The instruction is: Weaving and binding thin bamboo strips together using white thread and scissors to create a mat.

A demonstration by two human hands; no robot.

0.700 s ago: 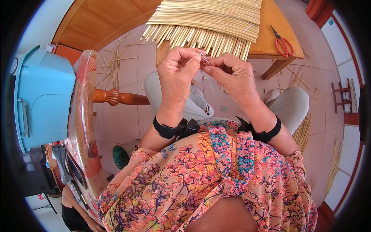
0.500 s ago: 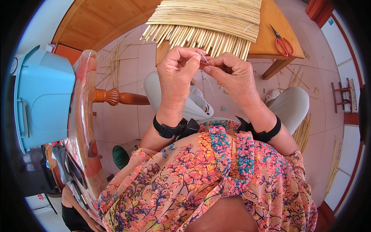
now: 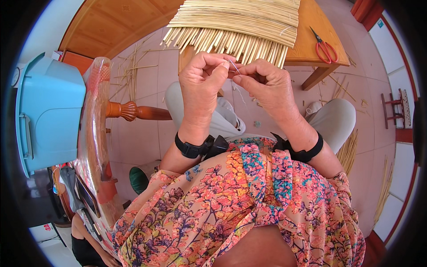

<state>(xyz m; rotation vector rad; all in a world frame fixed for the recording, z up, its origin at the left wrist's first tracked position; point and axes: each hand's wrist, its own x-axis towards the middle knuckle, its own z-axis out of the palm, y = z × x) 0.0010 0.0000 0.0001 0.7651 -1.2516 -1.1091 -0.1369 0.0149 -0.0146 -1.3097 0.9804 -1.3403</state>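
Needle (image 3: 234,66) slants up-left — pinched between left hand (image 3: 202,86) and right hand (image 3: 267,86).

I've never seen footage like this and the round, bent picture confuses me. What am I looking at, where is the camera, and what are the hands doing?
There is no machine here. The camera sits on a person's head and looks down, so you see their own arms, flowered sleeves and knees. Its wide lens bends straight edges.

The left hand and the right hand meet in front of the chest. Between their fingertips is a thin needle, pinched in a fine grip, with what looks like a thin thread hanging below.

Just beyond lies a mat of pale reed stalks on a wooden table, with red-handled scissors. Loose stalks lie on the tiled floor.
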